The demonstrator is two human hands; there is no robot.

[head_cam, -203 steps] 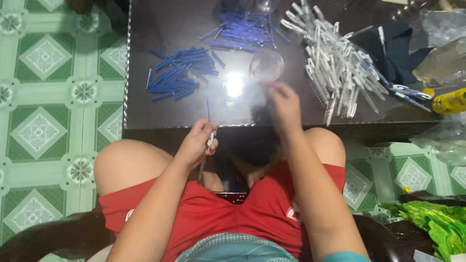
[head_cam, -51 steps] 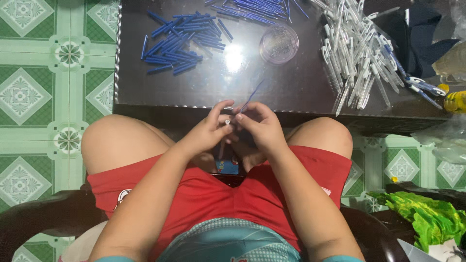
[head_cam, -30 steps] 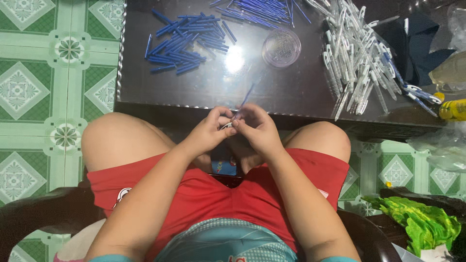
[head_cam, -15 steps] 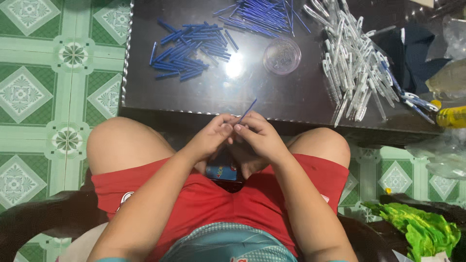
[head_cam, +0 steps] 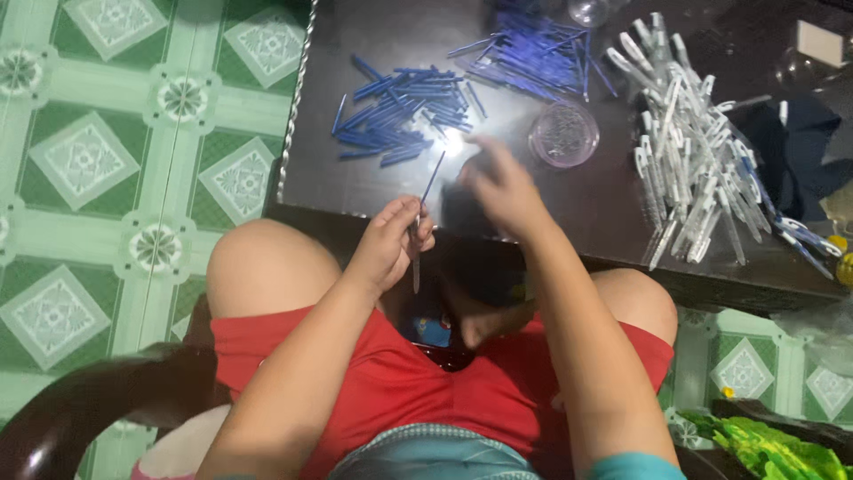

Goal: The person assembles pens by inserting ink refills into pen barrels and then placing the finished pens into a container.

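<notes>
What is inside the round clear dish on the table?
The dish holds a cluster of tiny pale pieces, too small and blurred to identify. The right hand reaches toward it without covering it; the left hand holds a pen part.

1. The table [head_cam: 373, 191] stands just ahead of the person's knees; tiled floor [head_cam: 107, 178] lies to its left.
2. On the table, a pile of short tubes [head_cam: 400, 116] lies left; a second pile [head_cam: 533, 58] lies behind and right of it.
3. A round dish [head_cam: 563, 134] sits between the piles and a heap of pen barrels [head_cam: 693, 169] at right.
4. The left hand [head_cam: 389, 244] is over the table's near edge; the right hand [head_cam: 502, 187] is above the table, near the dish.
</notes>
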